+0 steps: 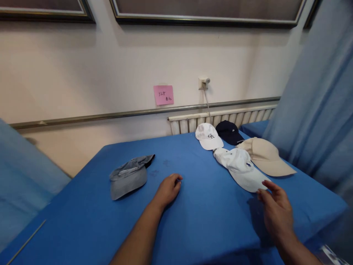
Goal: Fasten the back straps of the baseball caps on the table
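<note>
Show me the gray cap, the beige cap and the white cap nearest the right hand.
Gray cap (128, 182), head view: brim.
Beige cap (263, 150), head view: crown.
White cap (246, 178), head view: brim.

I'd call this a plain indoor room with a curtained-off bay, though I can't tell whether it belongs to an office, a school or some other building. Blue curtains (309, 110) hang at both sides of a cloth-covered table (209, 221), and the pale wall (132, 73) facing me carries framed pictures (209, 8), a socket (202, 84) with a plug in it and a handwritten pink note (163, 95). A metal pipe (138, 113) runs along the wall, above a ribbed radiator (217, 119) behind the table.
</note>
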`<state>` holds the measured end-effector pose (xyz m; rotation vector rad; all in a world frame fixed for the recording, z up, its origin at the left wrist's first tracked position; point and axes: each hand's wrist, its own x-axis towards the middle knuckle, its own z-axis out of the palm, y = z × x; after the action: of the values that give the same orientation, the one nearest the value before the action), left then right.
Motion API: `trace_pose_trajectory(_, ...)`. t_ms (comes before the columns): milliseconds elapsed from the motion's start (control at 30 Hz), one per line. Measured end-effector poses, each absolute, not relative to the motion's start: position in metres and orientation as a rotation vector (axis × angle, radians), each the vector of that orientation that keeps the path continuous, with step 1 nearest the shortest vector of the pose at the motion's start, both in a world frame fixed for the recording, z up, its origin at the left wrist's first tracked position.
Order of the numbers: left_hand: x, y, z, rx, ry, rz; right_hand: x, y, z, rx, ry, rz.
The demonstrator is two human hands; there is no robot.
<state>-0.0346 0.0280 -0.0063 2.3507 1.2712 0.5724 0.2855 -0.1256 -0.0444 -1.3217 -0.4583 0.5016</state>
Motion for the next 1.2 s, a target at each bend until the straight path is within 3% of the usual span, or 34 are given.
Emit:
trace_pose_trajectory(200, -0.055, 0.041, -0.004, 2.296, 1.629, 0.843, 0.207, -0.052, 0.004, -1.208, -0.894, 0.701)
trace_pose_trajectory(367, -0.097, 0.059, 0.007, 2.186, 2.214, 0.962, 0.158, 0.023, -0.037, -1.210, -1.207, 0.761)
trace_pose_trajectory(533, -0.119, 0.070, 0.007, 2.001, 2.629, 0.613, 0.158, 0.041, -0.080, -1.330, -1.428, 0.953)
trace_pose_trajectory(700, -0.120, 0.077, 0.006, 2.029, 2.657, 0.320, 0.171, 0.039, -0.085, -1.202, -1.467, 1.162)
trace_pose_trajectory(900, -0.115, 0.077, 0.012, 2.098, 2.605, 0.308, 0.173, 0.044, -0.081, -1.147, -1.474, 1.242)
trace_pose_trajectory(1200, -0.078, 0.068, 0.012, 2.473, 2.124, 0.282, 0.167, 0.050, -0.080, -1.143, -1.335, 1.253)
